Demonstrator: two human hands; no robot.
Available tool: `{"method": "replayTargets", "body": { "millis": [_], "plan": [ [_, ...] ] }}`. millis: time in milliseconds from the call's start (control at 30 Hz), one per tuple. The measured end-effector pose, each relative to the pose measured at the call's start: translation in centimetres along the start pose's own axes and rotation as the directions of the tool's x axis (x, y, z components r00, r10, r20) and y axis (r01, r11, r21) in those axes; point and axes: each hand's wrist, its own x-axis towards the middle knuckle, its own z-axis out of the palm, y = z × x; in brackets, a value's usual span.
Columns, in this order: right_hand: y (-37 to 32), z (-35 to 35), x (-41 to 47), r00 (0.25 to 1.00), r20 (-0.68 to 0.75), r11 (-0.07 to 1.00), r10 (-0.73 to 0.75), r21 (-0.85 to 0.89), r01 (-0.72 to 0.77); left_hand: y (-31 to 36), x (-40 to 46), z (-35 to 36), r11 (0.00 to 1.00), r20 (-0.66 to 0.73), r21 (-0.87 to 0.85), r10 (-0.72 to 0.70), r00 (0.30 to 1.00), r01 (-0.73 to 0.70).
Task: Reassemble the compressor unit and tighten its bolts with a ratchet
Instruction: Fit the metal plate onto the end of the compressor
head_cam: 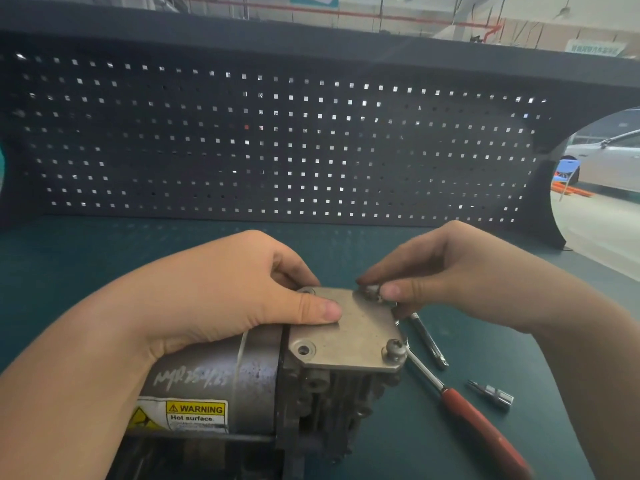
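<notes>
Head view: compressor (pixel 221 386) lies on its side on the green counter (pixel 398 427), flat cover plate (pixel 349 332) on its end. Left hand (pixel 221 292) rests on the body, its grip grasping the plate edge, thumb pressed flat on the plate. Right hand (pixel 460 275) pinches a bolt (pixel 370 292) at the plate's far corner. Second bolt (pixel 394 348) sits in the near right corner. Ratchet (pixel 464 407), red handle, lies on the counter just right of the compressor; extension bar (pixel 429 342) and small bit (pixel 491 394) near it. Pegboard (pixel 277 143) behind.
</notes>
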Motion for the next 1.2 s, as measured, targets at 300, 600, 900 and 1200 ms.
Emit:
{"method": "replayTargets", "body": {
  "millis": [300, 600, 900, 1200],
  "plan": [
    [0.3, 0.6, 0.2, 0.999, 0.012, 0.984, 0.042, 0.171, -0.044, -0.2, 0.1, 0.0, 1.0, 0.003, -0.024, -0.002, 1.0, 0.002],
    [0.4, 0.6, 0.4, 0.999, -0.005, 0.976, 0.047, 0.213, -0.045, -0.1, 0.0, 0.1, 1.0, 0.0, -0.005, 0.001, 1.0, -0.001],
    [0.0, 1.2, 0.4, 0.998, -0.06, 0.99, 0.028, 0.139, -0.019, -0.1, 0.1, -0.1, 1.0, -0.013, 0.014, -0.008, 1.0, 0.009],
    [0.1, 0.8, 0.3, 0.999, -0.019, 0.984, 0.042, 0.176, -0.038, -0.3, 0.1, -0.1, 1.0, -0.01, 0.011, -0.011, 1.0, 0.011]
  ]
}}
